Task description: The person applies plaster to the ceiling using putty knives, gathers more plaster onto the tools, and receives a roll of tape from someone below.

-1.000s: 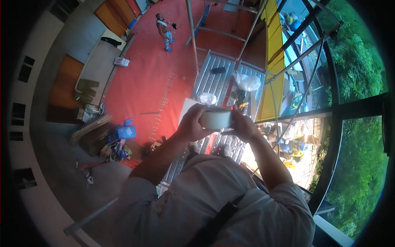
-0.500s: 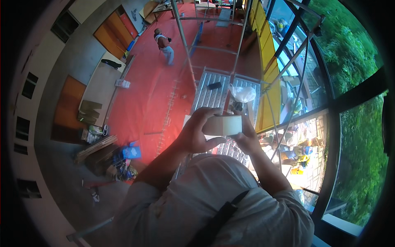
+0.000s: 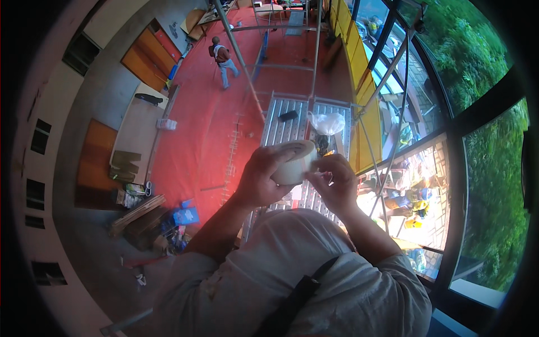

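In front of my chest is a wide, off-white roll of tape (image 3: 293,167), tilted so that its upper round side partly shows. My left hand (image 3: 263,175) is wrapped round its left side, the fingers reaching into the core. At the roll's right edge my right hand (image 3: 336,181) is closed in a pinch, thumb and fingertips against the edge of the tape. Whether a loose strip lies between those fingertips is too small to tell. Beyond the hands, a white plastic bag (image 3: 327,123) and a small dark flat object (image 3: 288,115) rest on the metal scaffold platform (image 3: 276,130).
Scaffold poles (image 3: 238,56) rise ahead, with a diagonal brace (image 3: 393,76) at the right. Far below lies a red-covered floor (image 3: 193,123), where a person (image 3: 223,62) walks. Yellow panels (image 3: 366,123) and dark-framed windows stand on the right. Timber (image 3: 136,216) and a blue bag (image 3: 185,215) are at lower left.
The roll has tipped in my left hand, so its round side shows more. My right hand has shifted from holding the roll's end to pinching at its edge. The person below has turned mid-step.
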### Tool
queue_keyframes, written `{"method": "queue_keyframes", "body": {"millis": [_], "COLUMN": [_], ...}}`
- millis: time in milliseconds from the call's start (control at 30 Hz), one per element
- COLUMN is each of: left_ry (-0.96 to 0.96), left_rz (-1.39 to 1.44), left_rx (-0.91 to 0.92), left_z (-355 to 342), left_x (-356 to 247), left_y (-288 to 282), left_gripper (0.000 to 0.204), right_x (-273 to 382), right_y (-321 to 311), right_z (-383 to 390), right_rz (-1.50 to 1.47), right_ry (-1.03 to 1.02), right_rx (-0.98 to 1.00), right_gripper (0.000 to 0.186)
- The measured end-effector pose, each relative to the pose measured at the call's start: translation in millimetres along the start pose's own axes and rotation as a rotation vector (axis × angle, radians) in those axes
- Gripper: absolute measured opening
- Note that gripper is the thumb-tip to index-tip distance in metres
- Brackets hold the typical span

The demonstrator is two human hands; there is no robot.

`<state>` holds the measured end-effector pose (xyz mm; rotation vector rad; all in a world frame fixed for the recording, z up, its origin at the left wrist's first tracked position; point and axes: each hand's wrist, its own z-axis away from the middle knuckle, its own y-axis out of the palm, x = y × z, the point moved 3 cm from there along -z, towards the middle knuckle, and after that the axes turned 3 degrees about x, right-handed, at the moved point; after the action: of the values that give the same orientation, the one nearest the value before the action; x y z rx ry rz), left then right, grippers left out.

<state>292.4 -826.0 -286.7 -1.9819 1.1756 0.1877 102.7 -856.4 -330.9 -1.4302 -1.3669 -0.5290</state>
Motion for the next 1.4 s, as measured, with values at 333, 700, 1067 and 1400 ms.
{"method": "queue_keyframes", "body": {"millis": [333, 700, 1067, 1400], "left_ry": [0.047, 0.085, -0.160, -0.756], "left_rz": [-0.237, -0.302, -0.091, -0.022], "left_rx": [0.035, 0.036, 0.055, -0.086], "left_z": [14.0, 4.7, 33.6, 153.5], "left_x": [3.4, -12.9, -13.6, -93.9], "left_y": [14.5, 19.6, -2.4, -52.5], "left_gripper": [0.066, 0.054, 0.062, 0.065], "right_x": [8.0, 0.4, -29.7, 23.9], "right_y": [-7.4, -18.0, 23.1, 92.2], "right_z": [1.7, 1.2, 1.8, 20.3], "right_rz": [-0.247, -0.226, -0.254, -0.304], "right_ry": [0.162, 0.170, 0.206, -0.045], "right_rx": [-0.122, -0.041, 0.248, 1.118], "right_gripper": [0.019, 0.011, 0.023, 0.044]}}
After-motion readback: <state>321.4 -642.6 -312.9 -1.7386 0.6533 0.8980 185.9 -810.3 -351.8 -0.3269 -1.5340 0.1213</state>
